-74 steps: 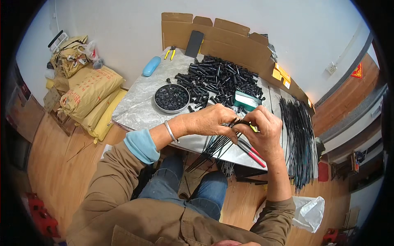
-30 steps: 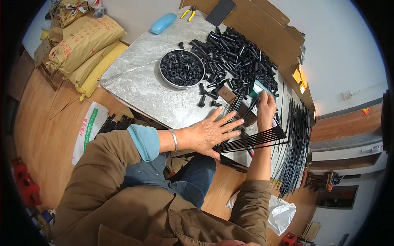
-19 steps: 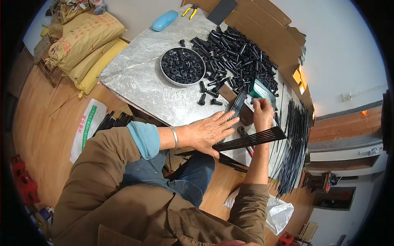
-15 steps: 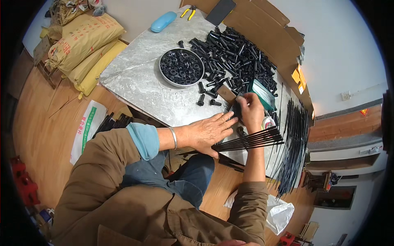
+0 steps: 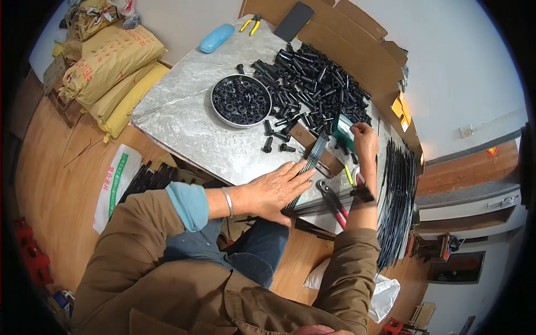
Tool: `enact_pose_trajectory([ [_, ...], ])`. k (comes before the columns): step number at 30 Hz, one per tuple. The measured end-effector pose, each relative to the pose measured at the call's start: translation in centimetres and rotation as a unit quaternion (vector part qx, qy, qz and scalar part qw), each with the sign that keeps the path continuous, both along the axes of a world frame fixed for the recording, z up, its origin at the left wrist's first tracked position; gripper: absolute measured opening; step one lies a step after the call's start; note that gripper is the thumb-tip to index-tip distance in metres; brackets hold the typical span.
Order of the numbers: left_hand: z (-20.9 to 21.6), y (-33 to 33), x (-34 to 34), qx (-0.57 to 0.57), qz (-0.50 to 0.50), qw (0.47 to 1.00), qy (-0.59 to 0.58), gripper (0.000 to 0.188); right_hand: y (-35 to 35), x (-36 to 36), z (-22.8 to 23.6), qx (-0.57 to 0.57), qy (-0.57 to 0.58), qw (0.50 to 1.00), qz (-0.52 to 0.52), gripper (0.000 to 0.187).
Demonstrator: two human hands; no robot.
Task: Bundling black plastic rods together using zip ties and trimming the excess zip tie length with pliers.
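My left hand (image 5: 282, 188) lies flat with its fingers stretched over a bundle of thin black rods (image 5: 316, 152) at the table's near edge. The rods' upper ends rest across a brown block (image 5: 329, 163). More rods (image 5: 329, 209) fan out to the right below that hand, blurred. Farther right, my right hand (image 5: 365, 143) is raised beside a green box (image 5: 343, 132), fingers pinched together; whatever is in them is too small to make out. Between my hands lie red-handled pliers (image 5: 333, 202) and a yellow-green pen-like stick (image 5: 348, 174).
A round metal bowl (image 5: 214, 109) of small black rings stands left of a heap of black bolts (image 5: 318, 78). Long black rods (image 5: 396, 206) line the table's right side. A blue case (image 5: 216, 38), yellow-handled pliers (image 5: 250, 24) and a cardboard wall (image 5: 357, 53) are at the back.
My right hand has moved from the rods' upper ends up and right to the green box. The red-handled pliers and brown block are now uncovered. My left hand stays on the rods.
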State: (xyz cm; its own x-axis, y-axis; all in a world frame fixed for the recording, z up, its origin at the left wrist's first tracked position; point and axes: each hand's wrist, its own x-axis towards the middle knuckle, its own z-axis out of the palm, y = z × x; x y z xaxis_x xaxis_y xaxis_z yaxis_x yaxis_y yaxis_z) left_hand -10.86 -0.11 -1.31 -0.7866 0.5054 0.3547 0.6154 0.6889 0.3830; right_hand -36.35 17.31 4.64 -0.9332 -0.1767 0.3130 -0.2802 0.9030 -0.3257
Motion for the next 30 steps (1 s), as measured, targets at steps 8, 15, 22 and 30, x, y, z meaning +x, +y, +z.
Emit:
enact_pose_trajectory([
  [8, 0.8, -0.4, 0.6, -0.005, -0.004, 1.0, -0.017, 0.097, 0.5, -1.4, -0.4, 0.124, -0.037, 0.99, 0.056, 0.018],
  [15, 0.8, -0.6, 0.5, -0.025, 0.003, 0.999, -0.034, 0.099, 1.4, 4.4, 0.0, -0.061, 0.013, 0.982, 0.177, 0.009],
  [22, 1.3, -0.2, 0.1, -0.033, -0.005, 0.999, -0.036, 0.098, 1.7, 7.8, -0.5, 0.001, -0.019, 0.965, 0.262, 0.011],
  [30, 1.8, -0.1, 0.0, -0.045, -0.013, 0.998, -0.039, 0.098, 2.1, 7.6, -0.6, -0.016, -0.03, 0.967, 0.252, 0.01],
])
